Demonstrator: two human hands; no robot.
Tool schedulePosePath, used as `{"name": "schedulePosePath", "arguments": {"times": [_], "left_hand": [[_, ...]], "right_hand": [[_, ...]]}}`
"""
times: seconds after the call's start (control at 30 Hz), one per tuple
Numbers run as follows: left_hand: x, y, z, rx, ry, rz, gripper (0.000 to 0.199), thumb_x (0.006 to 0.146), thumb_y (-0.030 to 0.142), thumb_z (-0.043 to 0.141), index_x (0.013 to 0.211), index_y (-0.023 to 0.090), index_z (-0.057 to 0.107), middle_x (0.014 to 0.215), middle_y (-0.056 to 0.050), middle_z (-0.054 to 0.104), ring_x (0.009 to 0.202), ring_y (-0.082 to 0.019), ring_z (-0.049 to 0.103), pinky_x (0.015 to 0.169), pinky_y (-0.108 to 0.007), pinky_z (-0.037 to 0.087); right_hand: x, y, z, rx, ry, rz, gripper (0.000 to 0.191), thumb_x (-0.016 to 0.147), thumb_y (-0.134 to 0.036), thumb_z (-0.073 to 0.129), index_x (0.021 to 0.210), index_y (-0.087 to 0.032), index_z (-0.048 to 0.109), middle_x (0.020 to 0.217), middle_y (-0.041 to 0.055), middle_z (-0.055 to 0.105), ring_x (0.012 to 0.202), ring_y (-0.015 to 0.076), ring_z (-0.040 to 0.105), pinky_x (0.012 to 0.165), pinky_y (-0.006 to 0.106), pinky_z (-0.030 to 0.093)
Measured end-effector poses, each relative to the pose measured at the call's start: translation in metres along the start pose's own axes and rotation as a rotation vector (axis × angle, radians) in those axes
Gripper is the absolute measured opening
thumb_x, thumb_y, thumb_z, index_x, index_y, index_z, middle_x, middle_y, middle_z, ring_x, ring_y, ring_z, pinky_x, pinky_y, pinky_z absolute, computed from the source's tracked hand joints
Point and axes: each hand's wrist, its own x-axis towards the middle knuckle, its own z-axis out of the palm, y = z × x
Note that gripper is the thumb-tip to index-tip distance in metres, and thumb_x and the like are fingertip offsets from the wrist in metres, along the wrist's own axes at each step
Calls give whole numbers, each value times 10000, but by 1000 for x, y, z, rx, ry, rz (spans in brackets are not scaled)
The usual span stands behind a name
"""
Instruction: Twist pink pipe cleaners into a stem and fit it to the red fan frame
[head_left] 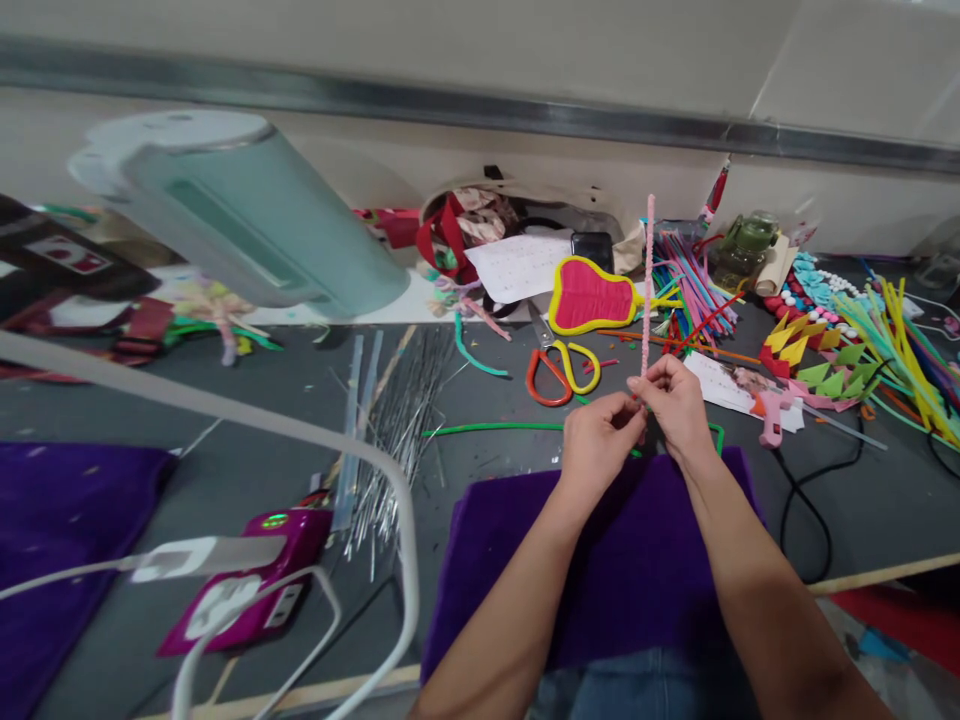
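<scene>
A fuzzy pale pink pipe cleaner point(649, 270) stands upright, its lower end pinched between the thumb and fingers of my right hand point(676, 405). Just left of it, my left hand point(598, 445) is closed in a pinch, fingertips close to the right ones. What the left fingers grip is hidden. A green pipe cleaner point(495, 429) stretches leftward from behind my left hand, and green also shows to the right of my hands. Under my wrists lies a purple cloth point(510, 560). Scissors with red and yellow handles point(547, 375) rest beyond my left hand.
Thin silver wires point(397, 430) lie left. A magenta power strip point(255, 570) with white cables sits front left; a pale green lamp-like device point(262, 210) looms above. Right are a pink glue gun point(772, 415) and bundled pipe cleaners point(697, 280). A pink-yellow shape point(592, 297) lies behind.
</scene>
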Motion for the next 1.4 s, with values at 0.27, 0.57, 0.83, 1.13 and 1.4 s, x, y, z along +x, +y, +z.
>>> {"name": "schedulePosePath", "arguments": {"times": [0.27,0.57,0.83,1.13,1.4], "left_hand": [[1,13,-6,-421,-89,-138,114,678,229,671,614,146,629,518,19,625,451,-111,573,512,-231,496],[1,8,-6,-340,-112,-96,118,694,236,642,617,148,628,519,9,609,467,-122,572,511,-238,485],[-3,9,-1,153,88,63,193,748,242,567,575,168,610,539,2,601,531,-112,547,541,-208,398],[10,-2,-19,-497,-198,-316,367,728,464,657,851,118,650,702,-46,680,563,-122,614,572,-249,495],[8,-1,-16,-509,-293,-358,327,571,349,815,714,109,644,625,-13,665,523,-85,580,560,-218,495]], "right_hand": [[4,-11,-17,179,-335,57,222,672,-366,722,724,-211,571,645,-46,545,566,103,485,561,243,391],[2,-7,-13,140,-226,6,246,651,-342,737,660,-211,530,609,-61,493,535,97,420,525,235,340],[2,-5,-7,-44,-97,-101,224,691,-308,681,632,-203,492,556,-72,433,514,91,370,490,225,301],[8,1,-12,224,-92,46,274,617,-315,750,639,-197,504,573,-80,485,498,74,424,507,208,357],[11,4,-14,195,-54,73,261,622,-368,759,675,-191,575,587,-64,545,501,76,456,502,209,367]]}}
